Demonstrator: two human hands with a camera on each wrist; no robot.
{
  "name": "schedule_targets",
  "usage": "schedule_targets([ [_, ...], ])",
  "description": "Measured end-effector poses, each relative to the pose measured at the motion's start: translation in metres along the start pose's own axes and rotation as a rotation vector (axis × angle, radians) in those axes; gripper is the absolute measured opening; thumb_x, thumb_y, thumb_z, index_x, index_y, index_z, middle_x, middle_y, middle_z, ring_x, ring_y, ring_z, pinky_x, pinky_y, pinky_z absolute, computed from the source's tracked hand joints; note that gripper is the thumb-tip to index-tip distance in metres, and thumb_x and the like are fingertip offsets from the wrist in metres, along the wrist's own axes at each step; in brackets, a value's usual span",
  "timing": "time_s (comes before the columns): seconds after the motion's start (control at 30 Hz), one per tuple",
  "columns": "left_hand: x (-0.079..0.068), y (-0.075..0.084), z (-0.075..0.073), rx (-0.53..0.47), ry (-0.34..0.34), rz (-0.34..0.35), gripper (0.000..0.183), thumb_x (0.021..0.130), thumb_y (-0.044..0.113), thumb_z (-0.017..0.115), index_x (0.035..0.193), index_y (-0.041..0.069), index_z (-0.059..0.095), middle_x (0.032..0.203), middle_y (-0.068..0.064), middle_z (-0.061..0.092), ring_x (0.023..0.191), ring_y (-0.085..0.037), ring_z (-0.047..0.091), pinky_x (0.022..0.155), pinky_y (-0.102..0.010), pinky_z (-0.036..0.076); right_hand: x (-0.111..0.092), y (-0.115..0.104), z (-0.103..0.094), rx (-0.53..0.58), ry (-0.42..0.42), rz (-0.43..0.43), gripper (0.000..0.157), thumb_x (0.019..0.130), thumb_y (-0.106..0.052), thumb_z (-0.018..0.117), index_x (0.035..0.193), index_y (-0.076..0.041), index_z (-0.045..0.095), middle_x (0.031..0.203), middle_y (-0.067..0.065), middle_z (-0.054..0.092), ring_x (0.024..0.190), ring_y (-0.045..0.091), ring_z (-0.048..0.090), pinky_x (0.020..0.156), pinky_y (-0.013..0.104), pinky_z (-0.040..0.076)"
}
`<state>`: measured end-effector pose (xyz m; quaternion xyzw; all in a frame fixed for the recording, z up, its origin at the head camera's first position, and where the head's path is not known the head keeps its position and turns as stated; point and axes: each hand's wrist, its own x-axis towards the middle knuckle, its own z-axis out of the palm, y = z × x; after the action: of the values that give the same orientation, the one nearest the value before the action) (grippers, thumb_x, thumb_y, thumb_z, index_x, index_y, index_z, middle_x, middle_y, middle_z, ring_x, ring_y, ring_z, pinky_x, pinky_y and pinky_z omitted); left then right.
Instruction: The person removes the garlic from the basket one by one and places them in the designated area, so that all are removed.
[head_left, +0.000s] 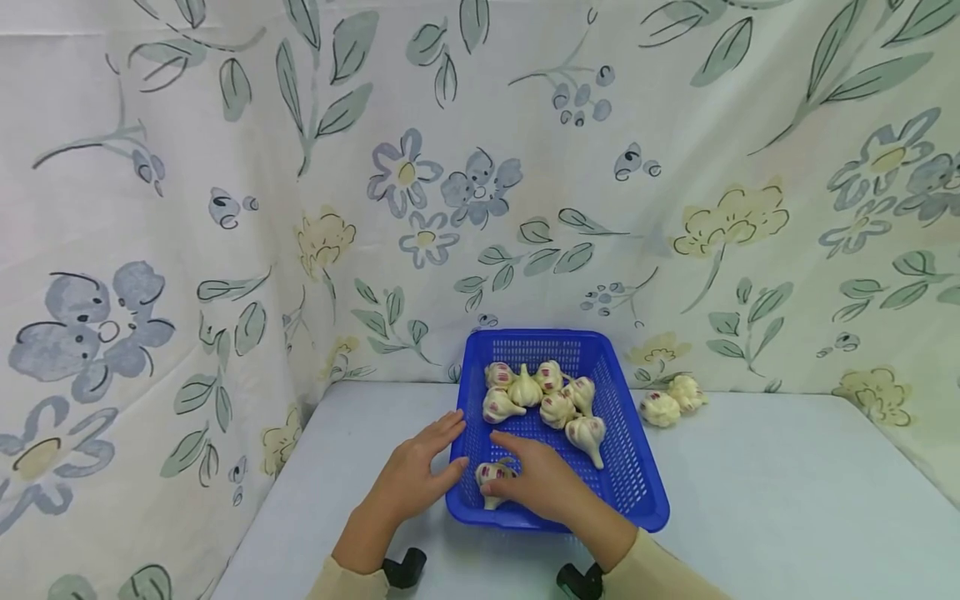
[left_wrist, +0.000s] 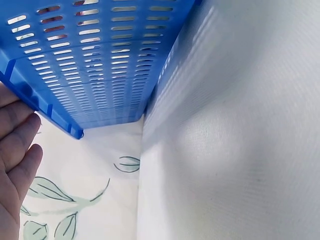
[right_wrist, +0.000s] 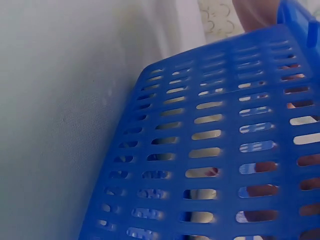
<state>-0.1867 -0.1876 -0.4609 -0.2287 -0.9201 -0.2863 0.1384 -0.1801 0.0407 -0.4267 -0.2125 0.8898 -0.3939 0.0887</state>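
**Blue slotted plastic basket (head_left: 632, 475) with white, purple-streaked garlic bulbs (head_left: 585, 431)**

Right hand (head_left: 551, 486): thumb and index finger spread about a single bulb (head_left: 492, 472), near-left corner; grip cannot be told, the right wrist view giving mostly slotted wall.
Left hand (head_left: 411, 475): fingers straight, holding nothing, at left rim; left wrist view adds fingertips by the rim's underside.
Farther inside: seven bulbs, countable in the head view only.
Right, on white counter (head_left: 780, 492): two loose bulbs (head_left: 660, 409), side by side.
Behind: white floral-printed cloth (head_left: 480, 92).

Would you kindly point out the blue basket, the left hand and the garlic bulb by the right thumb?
Blue basket (head_left: 632, 468): head view, on its right side wall.
Left hand (head_left: 412, 475): head view, on the back of the hand.
Garlic bulb (head_left: 490, 473): head view, on its rounded body.
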Motion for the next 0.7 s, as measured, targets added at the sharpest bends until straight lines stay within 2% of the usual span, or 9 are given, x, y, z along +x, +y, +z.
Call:
schedule_targets([
  [0.2,-0.0016,-0.0012,-0.0015,-0.005,0.013,0.0,0.054,0.092,0.035,0.066,0.14,0.013,0.056,0.152,0.005,0.046,0.138,-0.019,0.046,0.109,-0.046,0.045,0.0057,-0.0005,0.0029,0.004,-0.066,0.058,0.073,0.082,-0.042,0.077,0.141,-0.007,0.053,0.142,0.013,0.056,0.134,0.037,0.049,0.107,0.061,0.041],
  [0.43,-0.0033,-0.0006,0.0008,-0.054,0.004,-0.02,0.053,0.092,0.035,0.065,0.141,0.015,0.056,0.152,0.006,0.045,0.139,-0.018,0.046,0.109,-0.046,0.044,0.0053,0.0029,0.0055,-0.014,-0.097,0.097,0.076,0.08,-0.041,0.079,0.14,-0.004,0.053,0.141,0.014,0.056,0.134,0.038,0.049,0.108,0.062,0.039],
  [0.7,-0.001,-0.001,0.0028,-0.069,0.019,0.002,0.053,0.092,0.035,0.065,0.141,0.015,0.056,0.152,0.008,0.045,0.138,-0.016,0.046,0.109,-0.044,0.045,0.0061,0.0078,0.0048,-0.032,-0.126,0.092,0.077,0.079,-0.041,0.08,0.139,-0.002,0.053,0.14,0.015,0.057,0.135,0.038,0.047,0.11,0.061,0.038],
])
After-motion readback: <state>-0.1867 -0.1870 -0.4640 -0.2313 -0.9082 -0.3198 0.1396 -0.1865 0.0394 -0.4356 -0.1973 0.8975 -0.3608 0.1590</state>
